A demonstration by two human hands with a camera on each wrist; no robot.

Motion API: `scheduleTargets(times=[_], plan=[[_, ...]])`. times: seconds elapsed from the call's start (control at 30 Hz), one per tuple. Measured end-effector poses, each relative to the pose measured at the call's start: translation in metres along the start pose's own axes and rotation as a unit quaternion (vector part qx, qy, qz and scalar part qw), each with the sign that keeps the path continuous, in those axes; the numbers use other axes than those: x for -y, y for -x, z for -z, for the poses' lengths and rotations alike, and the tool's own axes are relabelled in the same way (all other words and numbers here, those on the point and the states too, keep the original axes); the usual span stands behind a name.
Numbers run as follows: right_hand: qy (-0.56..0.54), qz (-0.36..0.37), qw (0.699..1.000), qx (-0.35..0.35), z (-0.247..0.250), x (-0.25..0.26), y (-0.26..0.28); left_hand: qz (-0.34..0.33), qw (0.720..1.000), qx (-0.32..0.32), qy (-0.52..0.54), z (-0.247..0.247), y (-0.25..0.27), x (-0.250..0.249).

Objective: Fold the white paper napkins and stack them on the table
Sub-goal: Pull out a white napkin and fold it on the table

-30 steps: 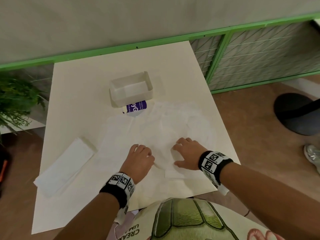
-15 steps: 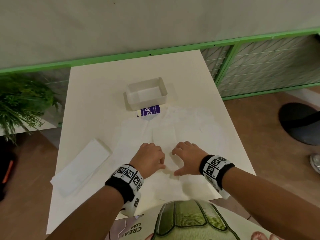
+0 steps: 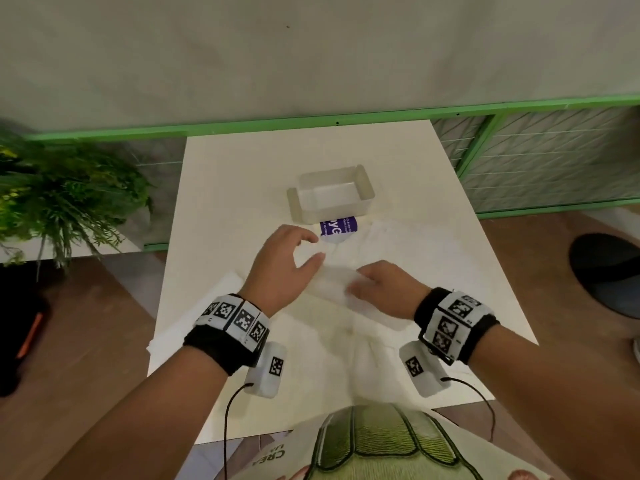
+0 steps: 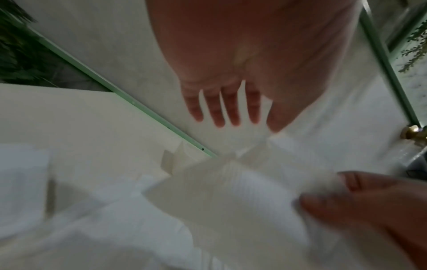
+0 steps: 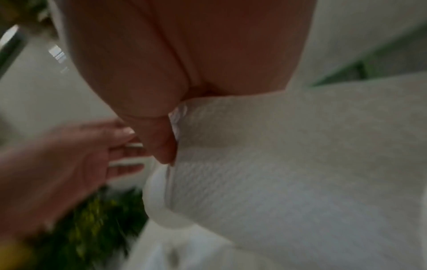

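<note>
Both hands are lifting off the spread napkins: the right hand [image 3: 379, 289] is now pinching a folded napkin [image 3: 332, 284] just above the surface [image 3: 221, 188], while the left hand [image 3: 282, 263] is hovering beside it, fingers loose and holding nothing. With one end unsupported, the thin fold is likely sagging open; sheets underneath may be dragging along.

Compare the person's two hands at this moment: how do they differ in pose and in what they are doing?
The right hand pinches a lifted napkin; the left hand holds nothing. The left hand's fingers are spread straight; the right hand's are curled. The left hand reaches farther up the table than the right. Both wear marker-covered wristbands.
</note>
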State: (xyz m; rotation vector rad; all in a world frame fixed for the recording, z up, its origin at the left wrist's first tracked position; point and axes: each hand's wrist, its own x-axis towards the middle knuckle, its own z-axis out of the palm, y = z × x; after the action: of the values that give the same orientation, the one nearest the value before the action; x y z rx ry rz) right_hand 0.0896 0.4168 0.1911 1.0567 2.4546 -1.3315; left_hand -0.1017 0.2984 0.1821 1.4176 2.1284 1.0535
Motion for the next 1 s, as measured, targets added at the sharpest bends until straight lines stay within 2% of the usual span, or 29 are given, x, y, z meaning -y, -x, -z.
scheduleTargets(times=[0.07, 0.1, 0.17, 0.23, 0.27, 0.37, 0.5, 0.6, 0.7, 0.83, 1.0], plan=[[-0.162, -0.029, 0.986, 0.022, 0.000, 0.018, 0.000, -0.024, 0.997, -0.059, 0.032, 0.012, 0.014, 0.004], [-0.224, -0.033, 0.973, 0.033, 0.000, 0.026, -0.001, -0.033, 0.997, -0.051, 0.052, 0.016, 0.023, 0.005], [-0.302, -0.029, 0.951, 0.051, -0.003, 0.043, -0.003, -0.027, 0.997, 0.015, 0.074, 0.019, 0.040, 0.008], [-0.335, -0.026, 0.940, 0.063, -0.006, 0.058, -0.006, -0.011, 0.998, 0.049, 0.029, 0.017, 0.056, 0.014], [-0.343, -0.028, 0.937, 0.064, -0.008, 0.063, -0.009, -0.007, 0.999, 0.035, -0.011, 0.016, 0.063, 0.019], [-0.357, -0.045, 0.931, 0.062, -0.014, 0.073, -0.014, -0.011, 0.995, -0.072, -0.065, 0.018, 0.080, 0.026], [-0.369, -0.060, 0.925, 0.066, -0.022, 0.080, -0.017, -0.082, 0.984, -0.144, -0.068, 0.020, 0.094, 0.030], [-0.369, -0.061, 0.924, 0.079, -0.026, 0.087, -0.016, -0.105, 0.979, -0.153, -0.088, 0.016, 0.097, 0.033], [-0.369, -0.044, 0.922, 0.112, -0.026, 0.094, -0.014, -0.085, 0.980, -0.162, -0.084, 0.014, 0.094, 0.034], [-0.326, -0.004, 0.935, 0.139, -0.022, 0.095, -0.009, -0.058, 0.982, -0.165, -0.067, 0.016, 0.087, 0.034], [-0.298, -0.008, 0.949, 0.097, -0.016, 0.091, -0.007, -0.075, 0.988, -0.128, -0.045, 0.014, 0.082, 0.041]])
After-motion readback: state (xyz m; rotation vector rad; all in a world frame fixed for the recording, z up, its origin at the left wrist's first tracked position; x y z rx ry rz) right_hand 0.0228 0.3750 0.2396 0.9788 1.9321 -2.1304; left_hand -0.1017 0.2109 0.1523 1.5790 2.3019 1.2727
